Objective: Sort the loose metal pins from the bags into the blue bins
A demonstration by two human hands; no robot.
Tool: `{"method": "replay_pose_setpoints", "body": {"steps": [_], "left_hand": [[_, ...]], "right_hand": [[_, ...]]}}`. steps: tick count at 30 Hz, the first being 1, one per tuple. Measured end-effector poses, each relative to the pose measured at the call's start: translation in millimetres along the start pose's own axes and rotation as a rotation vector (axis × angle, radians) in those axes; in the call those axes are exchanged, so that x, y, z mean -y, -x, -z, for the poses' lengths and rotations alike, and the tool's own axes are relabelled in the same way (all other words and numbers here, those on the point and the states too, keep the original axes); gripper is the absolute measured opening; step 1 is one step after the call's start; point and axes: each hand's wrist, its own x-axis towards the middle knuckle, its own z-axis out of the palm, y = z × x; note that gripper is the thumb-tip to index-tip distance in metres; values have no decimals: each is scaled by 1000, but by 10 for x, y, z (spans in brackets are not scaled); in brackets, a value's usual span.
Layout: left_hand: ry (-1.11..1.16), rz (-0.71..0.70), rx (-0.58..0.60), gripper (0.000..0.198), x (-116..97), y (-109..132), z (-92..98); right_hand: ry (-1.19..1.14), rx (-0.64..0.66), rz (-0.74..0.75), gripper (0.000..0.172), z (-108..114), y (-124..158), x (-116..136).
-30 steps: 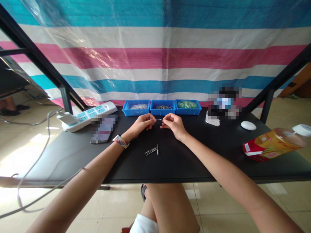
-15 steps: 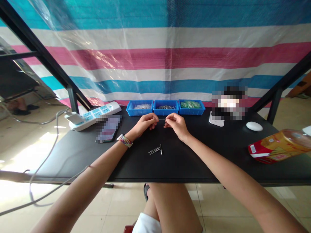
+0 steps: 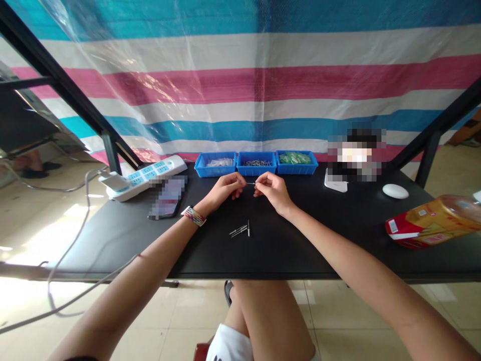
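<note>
Between the fingertips of both hands a thin silver blind rivet (image 3: 250,183) is stretched level above the black table. My left hand (image 3: 230,186), with a woven band on its wrist, pinches one end. At the other end, my right hand (image 3: 271,188) has thumb and forefinger closed on it. Closer to me, several similar blind rivets (image 3: 239,231) lie in a loose group. Just beyond the hands, a blue bin (image 3: 257,172) contains many small metal pieces that look alike. My fingers hide both tips of the held rivet.
Left of the middle bin, a blue bin (image 3: 215,171) holds clear pieces; right of it, another blue bin (image 3: 297,170) holds green packets. A power strip (image 3: 150,173) and a phone (image 3: 169,198) lie left. A white oval object (image 3: 395,191) and a drink bottle (image 3: 432,220) lie right.
The view has tilted slightly, moving the table and bins a little up the picture. Both hands keep their pinch on the rivet, with hardly any movement.
</note>
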Motion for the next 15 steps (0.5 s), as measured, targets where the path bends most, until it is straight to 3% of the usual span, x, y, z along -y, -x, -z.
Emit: {"method": "replay_pose_setpoints", "body": {"steps": [6, 15], "left_hand": [[-80, 33, 5, 37, 7, -8, 9], [-52, -14, -43, 41, 27, -12, 0]], "right_hand": [[42, 3, 87, 20, -17, 22, 13], [2, 19, -55, 35, 21, -9, 31]]}}
